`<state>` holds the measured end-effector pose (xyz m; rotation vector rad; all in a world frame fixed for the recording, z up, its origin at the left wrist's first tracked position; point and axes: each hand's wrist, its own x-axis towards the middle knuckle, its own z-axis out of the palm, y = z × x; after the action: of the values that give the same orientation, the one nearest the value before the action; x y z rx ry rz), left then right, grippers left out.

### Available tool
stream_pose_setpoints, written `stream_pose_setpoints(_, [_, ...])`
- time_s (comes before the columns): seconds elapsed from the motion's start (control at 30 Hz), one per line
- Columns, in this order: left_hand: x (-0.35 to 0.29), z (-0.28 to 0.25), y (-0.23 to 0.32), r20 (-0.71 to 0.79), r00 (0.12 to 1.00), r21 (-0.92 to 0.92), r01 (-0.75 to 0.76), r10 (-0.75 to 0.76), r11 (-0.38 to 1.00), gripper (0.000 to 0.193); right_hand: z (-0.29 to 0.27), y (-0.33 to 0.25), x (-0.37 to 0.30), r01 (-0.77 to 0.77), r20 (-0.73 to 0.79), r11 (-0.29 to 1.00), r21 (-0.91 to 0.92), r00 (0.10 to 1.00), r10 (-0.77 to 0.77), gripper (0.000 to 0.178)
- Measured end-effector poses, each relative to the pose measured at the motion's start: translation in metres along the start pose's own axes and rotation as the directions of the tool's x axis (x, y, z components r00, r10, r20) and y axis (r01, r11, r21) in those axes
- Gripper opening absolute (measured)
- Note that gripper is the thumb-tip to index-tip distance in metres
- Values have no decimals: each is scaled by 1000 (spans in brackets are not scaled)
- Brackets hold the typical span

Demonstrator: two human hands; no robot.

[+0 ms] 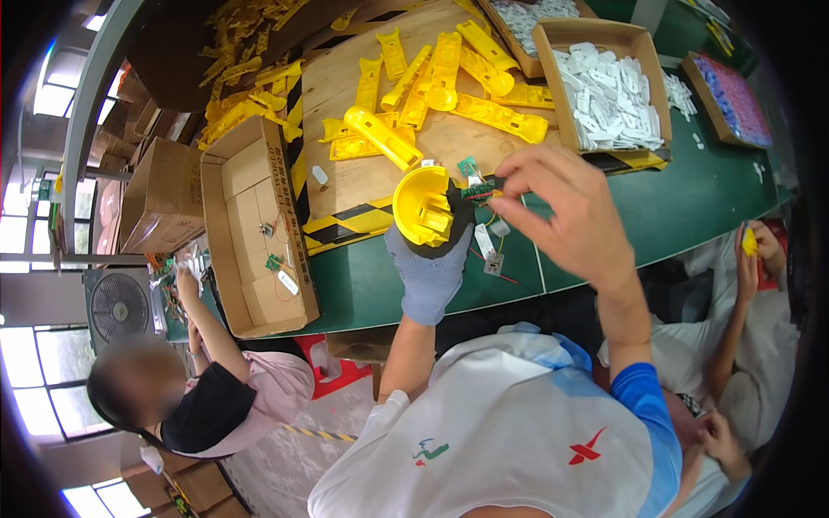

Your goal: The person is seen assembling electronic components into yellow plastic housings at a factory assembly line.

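My left hand (427, 274), in a grey glove with dark fingers, holds a round-headed yellow plastic housing (420, 205) over the table's near edge. Its hollow inside, with ribs and slots, faces up. My bare right hand (574, 207) is just right of it, thumb and forefinger pinched on a small green circuit board (477, 192) beside the housing's rim. Another bit of green board (468, 167) shows just above. Thin red and yellow wires lead down to a small metal-and-white part (490, 250) beside the glove. Exactly where board and housing touch is hidden.
Yellow half-shells (445, 73) lie across a wooden board with striped edges. A carton of white pieces (609, 95) stands right, near a box of purple-pink parts (734, 99). At left is a shallow carton (246, 173) with small wired boards. Co-workers sit on both sides.
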<state>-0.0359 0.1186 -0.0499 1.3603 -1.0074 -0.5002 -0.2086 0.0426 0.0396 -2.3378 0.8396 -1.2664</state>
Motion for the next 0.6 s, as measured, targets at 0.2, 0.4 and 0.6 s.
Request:
stream_pose_setpoints(0.2, [-3, -5, 29, 184, 954, -499, 299, -237, 813, 48, 8, 29, 33, -318, 83, 912, 258, 948, 308, 26])
stream_pose_setpoints(0.4, [-3, 5, 12, 98, 959, -532, 275, -264, 801, 43, 32, 36, -32, -524, 348, 430, 736, 836, 423, 27])
stream_pose_setpoints(0.6, [1, 2, 10, 106, 962, -282, 272, -252, 920, 50, 33, 36, -37, -631, 443, 408, 659, 765, 468, 23])
